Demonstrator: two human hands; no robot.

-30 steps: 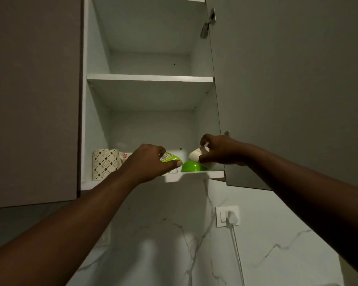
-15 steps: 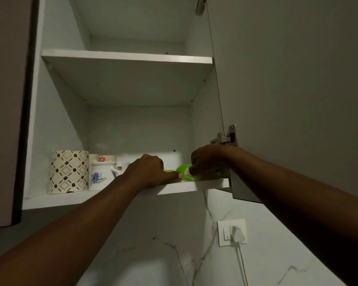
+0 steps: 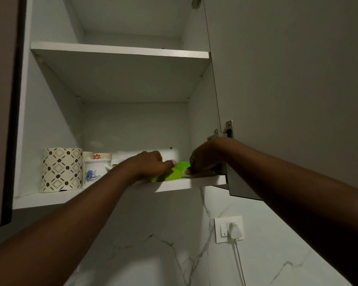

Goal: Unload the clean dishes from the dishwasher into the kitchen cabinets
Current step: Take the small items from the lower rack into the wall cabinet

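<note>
Reaching up, I press my left hand and right hand onto the green dishes on the cabinet's bottom shelf (whether either grip is clenched, I cannot tell), near a patterned cup.

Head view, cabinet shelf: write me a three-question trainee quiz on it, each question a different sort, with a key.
1. True or false: the patterned mug stands at the left end of the bottom shelf.
2. Multiple choice: where do the green dishes sit? A) on the middle shelf B) on the bottom shelf, between the left hand and right hand C) on the counter below
3. Fill in: the open cabinet door hangs on the ____ side of the cabinet.

Key: 1 true; 2 B; 3 right. The middle shelf is seen from below, so its top is hidden.
</note>
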